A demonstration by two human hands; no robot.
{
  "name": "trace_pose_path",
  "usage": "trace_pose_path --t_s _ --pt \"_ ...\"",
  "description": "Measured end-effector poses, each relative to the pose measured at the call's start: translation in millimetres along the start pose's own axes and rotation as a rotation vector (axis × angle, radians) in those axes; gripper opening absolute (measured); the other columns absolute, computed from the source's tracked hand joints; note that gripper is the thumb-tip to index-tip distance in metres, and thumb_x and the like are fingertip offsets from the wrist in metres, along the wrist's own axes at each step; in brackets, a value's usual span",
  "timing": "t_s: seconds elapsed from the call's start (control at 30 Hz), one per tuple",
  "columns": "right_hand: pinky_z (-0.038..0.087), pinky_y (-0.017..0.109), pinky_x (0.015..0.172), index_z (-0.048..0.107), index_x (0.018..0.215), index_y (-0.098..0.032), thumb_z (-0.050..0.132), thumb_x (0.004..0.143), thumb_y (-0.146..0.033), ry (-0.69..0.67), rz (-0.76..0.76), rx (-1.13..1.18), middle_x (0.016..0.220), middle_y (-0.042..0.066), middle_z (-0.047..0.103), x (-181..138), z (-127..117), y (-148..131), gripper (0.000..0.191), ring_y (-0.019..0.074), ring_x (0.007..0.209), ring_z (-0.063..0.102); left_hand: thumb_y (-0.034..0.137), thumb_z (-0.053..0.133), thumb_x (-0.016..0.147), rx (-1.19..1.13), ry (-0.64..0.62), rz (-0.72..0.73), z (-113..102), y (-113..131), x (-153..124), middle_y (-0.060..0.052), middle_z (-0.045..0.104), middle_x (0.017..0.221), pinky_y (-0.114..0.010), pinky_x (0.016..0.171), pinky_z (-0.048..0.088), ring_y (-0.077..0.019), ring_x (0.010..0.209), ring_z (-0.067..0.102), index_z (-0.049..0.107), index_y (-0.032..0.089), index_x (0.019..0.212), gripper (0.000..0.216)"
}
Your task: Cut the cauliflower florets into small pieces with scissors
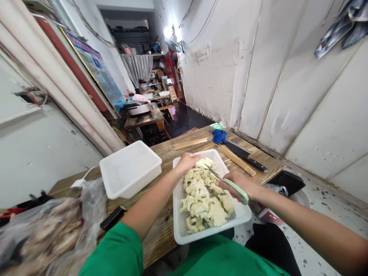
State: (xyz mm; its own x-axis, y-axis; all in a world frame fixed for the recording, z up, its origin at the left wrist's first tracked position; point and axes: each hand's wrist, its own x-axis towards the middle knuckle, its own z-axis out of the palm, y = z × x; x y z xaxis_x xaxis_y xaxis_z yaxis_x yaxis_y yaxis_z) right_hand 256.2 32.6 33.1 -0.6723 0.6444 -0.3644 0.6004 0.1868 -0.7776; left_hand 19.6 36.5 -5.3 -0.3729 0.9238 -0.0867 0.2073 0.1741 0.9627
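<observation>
The left hand pinches one cauliflower floret above a white tray heaped with florets too overlapped to count; the right hand is wrapped around one pair of green-handled scissors. One more tray, two skewer bundles and one knife lie on the desk.

Carried on the wooden table are a tray, a white tub, skewers, a knife and a blue bundle.
</observation>
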Motion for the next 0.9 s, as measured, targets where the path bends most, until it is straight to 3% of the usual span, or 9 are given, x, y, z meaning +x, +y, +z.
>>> trace_pose_path --t_s 0.1,0.23,0.33,0.43,0.5,0.63,0.8,0.9 --pt "0.034 0.018 0.030 0.051 0.063 -0.017 0.066 0.069 -0.065 -0.061 -0.022 0.072 0.044 -0.003 0.051 1 -6 7 0.051 0.0093 0.034 0.047 0.053 0.075 0.057 -0.007 0.012 0.041 -12 -1 3 0.000 0.056 0.053 -0.023 0.049 0.035 -0.0095 0.049 0.046 0.067 0.011 0.066 0.043" --pt "0.043 0.021 0.033 0.054 0.080 -0.016 0.066 0.069 -0.065 -0.164 -0.022 0.457 0.052 -0.003 0.057 6 -15 9 0.051 0.0118 0.038 0.053 0.052 0.075 0.058 -0.017 0.030 0.113 -22 -4 1 0.003 0.053 0.054 -0.021 0.050 0.033 -0.0077 0.051 0.043 0.063 0.013 0.066 0.042" --pt "0.047 0.022 0.038 0.051 0.076 -0.016 0.078 0.062 -0.054 0.000 -0.095 0.595 0.055 0.000 0.061 23 -10 2 0.048 0.0131 0.044 0.058 0.052 0.072 0.064 -0.024 0.026 0.196 -16 -4 -6 0.004 0.054 0.056 -0.020 0.053 0.034 -0.0079 0.054 0.045 0.062 0.014 0.069 0.039" --pt "0.045 0.018 0.037 0.049 0.077 -0.018 0.086 0.055 -0.037 0.215 -0.100 0.638 0.051 -0.004 0.057 45 1 -9 0.047 0.0106 0.043 0.056 0.049 0.070 0.070 -0.031 -0.046 0.257 -5 0 -16 0.002 0.059 0.062 -0.021 0.056 0.037 -0.0093 0.058 0.049 0.065 0.014 0.075 0.035" --pt "0.042 0.016 0.035 0.049 0.079 -0.019 0.087 0.053 -0.030 0.284 -0.113 0.686 0.049 -0.007 0.055 56 7 -15 0.047 0.0089 0.041 0.054 0.048 0.067 0.073 -0.052 -0.100 0.275 0 4 -22 0.000 0.063 0.070 -0.022 0.060 0.040 -0.0108 0.063 0.053 0.066 0.014 0.080 0.034" --pt "0.043 0.016 0.037 0.051 0.078 -0.019 0.084 0.054 -0.025 0.340 -0.184 0.805 0.056 -0.008 0.056 67 11 -23 0.042 0.0058 0.042 0.049 0.039 0.073 0.070 -0.140 -0.187 0.329 6 6 -32 -0.006 0.067 0.099 -0.025 0.076 0.045 -0.0153 0.085 0.060 0.063 0.015 0.099 0.039" --pt "0.044 0.016 0.041 0.051 0.083 -0.018 0.078 0.060 -0.023 0.358 -0.131 0.784 0.062 -0.007 0.056 71 7 -22 0.036 0.0058 0.046 0.050 0.033 0.077 0.063 -0.119 -0.162 0.243 6 0 -35 -0.004 0.068 0.086 -0.027 0.072 0.047 -0.0144 0.074 0.061 0.061 0.014 0.092 0.038" --pt "0.040 0.015 0.038 0.053 0.082 -0.017 0.081 0.057 -0.021 0.344 -0.108 0.712 0.059 -0.008 0.054 76 -3 -15 0.038 0.0045 0.043 0.046 0.027 0.072 0.066 0.154 -0.065 0.321 -4 -1 -31 -0.003 0.068 0.082 -0.026 0.069 0.046 -0.0157 0.074 0.061 0.062 0.016 0.086 0.025"
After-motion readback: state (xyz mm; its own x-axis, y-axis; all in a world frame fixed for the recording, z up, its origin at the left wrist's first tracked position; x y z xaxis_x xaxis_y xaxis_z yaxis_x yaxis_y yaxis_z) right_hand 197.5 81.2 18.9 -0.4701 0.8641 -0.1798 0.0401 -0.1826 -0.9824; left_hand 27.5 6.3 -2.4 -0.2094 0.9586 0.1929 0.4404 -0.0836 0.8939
